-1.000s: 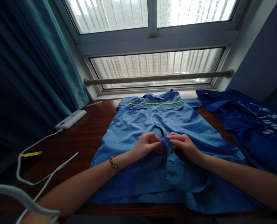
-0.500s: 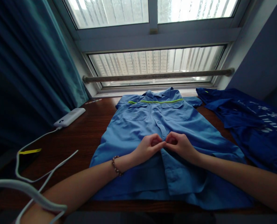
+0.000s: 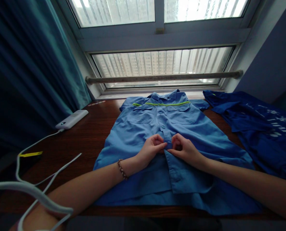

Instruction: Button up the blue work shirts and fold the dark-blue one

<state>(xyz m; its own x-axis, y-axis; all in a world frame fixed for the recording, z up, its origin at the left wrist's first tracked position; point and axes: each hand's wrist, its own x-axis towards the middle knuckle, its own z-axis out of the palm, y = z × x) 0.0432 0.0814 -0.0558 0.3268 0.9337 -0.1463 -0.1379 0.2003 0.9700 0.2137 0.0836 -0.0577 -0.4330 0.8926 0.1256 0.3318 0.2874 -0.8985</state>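
A light blue short-sleeved shirt (image 3: 135, 138) lies front up on the table, collar towards the window, with a yellow-green stripe across the chest. Along its front opening, my left hand (image 3: 153, 148) pinches the button strip between thumb and fingers. My right hand (image 3: 185, 150) grips the same strip from the other side, a small gap away. Whether a button sits under the fingertips is hidden. Higher up the strip, a button (image 3: 163, 127) shows. Below my hands the front flap (image 3: 185, 176) hangs loose, its lower edge folded over to the right.
A dark blue garment (image 3: 260, 128) with white lettering lies to the right. On the left of the wooden table (image 3: 97, 125) are a white power bank (image 3: 72, 119), its white cable (image 3: 37, 144) and a yellow strip (image 3: 31, 154). A thick white cord crosses my left forearm.
My hands have moved slightly apart, where their fingertips met before. The strip between them now shows, and the lower flap has shifted a little.
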